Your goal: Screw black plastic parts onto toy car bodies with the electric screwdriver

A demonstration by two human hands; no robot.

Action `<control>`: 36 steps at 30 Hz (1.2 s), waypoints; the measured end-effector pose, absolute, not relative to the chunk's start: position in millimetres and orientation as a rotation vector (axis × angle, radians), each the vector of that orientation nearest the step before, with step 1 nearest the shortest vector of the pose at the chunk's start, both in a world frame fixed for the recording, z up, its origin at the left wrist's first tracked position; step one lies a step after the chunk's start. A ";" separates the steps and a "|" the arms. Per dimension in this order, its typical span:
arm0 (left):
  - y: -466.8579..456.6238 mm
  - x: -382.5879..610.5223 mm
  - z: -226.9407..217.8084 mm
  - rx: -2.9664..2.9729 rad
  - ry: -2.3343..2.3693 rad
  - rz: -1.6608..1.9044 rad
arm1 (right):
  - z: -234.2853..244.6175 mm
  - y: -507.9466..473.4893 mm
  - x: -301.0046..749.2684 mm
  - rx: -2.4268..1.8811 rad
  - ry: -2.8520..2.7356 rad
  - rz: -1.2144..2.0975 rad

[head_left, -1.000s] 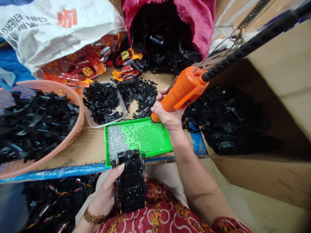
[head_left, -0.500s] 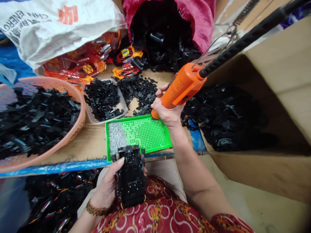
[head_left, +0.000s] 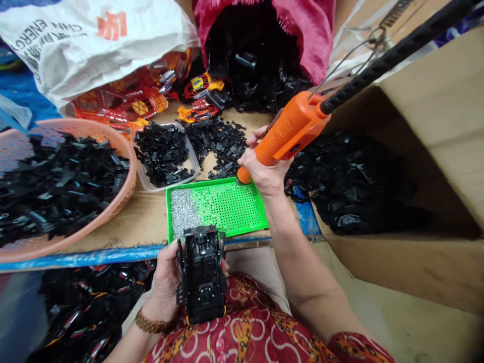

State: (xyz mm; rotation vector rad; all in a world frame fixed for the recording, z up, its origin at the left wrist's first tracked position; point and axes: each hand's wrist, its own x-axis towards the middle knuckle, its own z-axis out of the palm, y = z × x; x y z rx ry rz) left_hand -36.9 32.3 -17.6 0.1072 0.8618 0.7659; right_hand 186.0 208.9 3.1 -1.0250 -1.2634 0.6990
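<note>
My left hand (head_left: 165,280) grips a black plastic toy car chassis (head_left: 204,282) by its sides, upright in front of my body. Thumb on the left edge, fingertips at the right edge. Wrapped around an orange electric screwdriver (head_left: 284,132) is my right hand (head_left: 266,169); the tool slants down to the left, with its tip end over the far edge of a green perforated tray (head_left: 217,233). Small silvery screws (head_left: 184,209) fill the left part of that tray, and some sit in its holes. Whether a screw is on the tip I cannot tell.
A peach basket (head_left: 128,194) and a clear plastic box (head_left: 194,164) hold black parts at left. Behind lie red-orange car shells (head_left: 124,103) under a white sack (head_left: 113,50). A pink sack (head_left: 315,45) and a carton (head_left: 401,257) with black parts stand at the right.
My left thumb has shifted from the chassis's face to its left edge. The screwdriver in my right hand has moved slightly, and the whole view has shifted a little.
</note>
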 end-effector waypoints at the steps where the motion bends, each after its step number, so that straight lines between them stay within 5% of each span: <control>1: 32.4 -37.1 -16.5 0.107 0.871 0.767 | 6.1 207.9 184.0 -0.990 -1.231 0.623; 8: 37.7 -35.5 -6.0 0.148 0.910 0.687 | 40.2 191.1 177.3 -0.818 -1.140 0.579; 19: 36.7 -28.1 -2.7 -0.093 0.786 0.694 | 115.6 112.7 150.4 -0.605 -1.034 1.040; 36: 34.1 -12.7 9.6 -0.139 0.766 0.907 | 70.2 92.3 117.9 -0.663 -1.328 1.045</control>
